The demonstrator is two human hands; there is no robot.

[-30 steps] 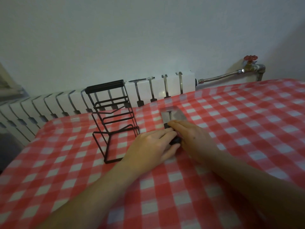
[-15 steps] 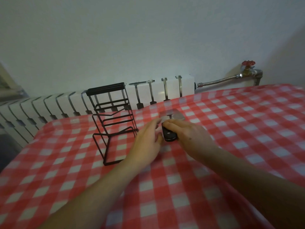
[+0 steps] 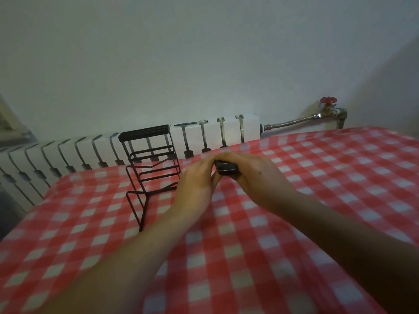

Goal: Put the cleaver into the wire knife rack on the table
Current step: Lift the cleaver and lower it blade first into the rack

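The cleaver (image 3: 226, 168) has come up off the surface (image 3: 317, 168), right hand (image 3: 256, 175) clamped on its handle, left hand (image 3: 197, 182) steadying alongside; wire knife rack (image 3: 150, 166) waits near the far-left corner.

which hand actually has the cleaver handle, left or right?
The right hand: its fingers curl over the black cleaver handle. The left hand only rests against the handle's left side, nearer the wire knife rack.

One cleaver (image 3: 226, 168), one wire knife rack (image 3: 150, 168), two hands: left hand (image 3: 196, 184), right hand (image 3: 256, 175), one radiator (image 3: 68, 155)
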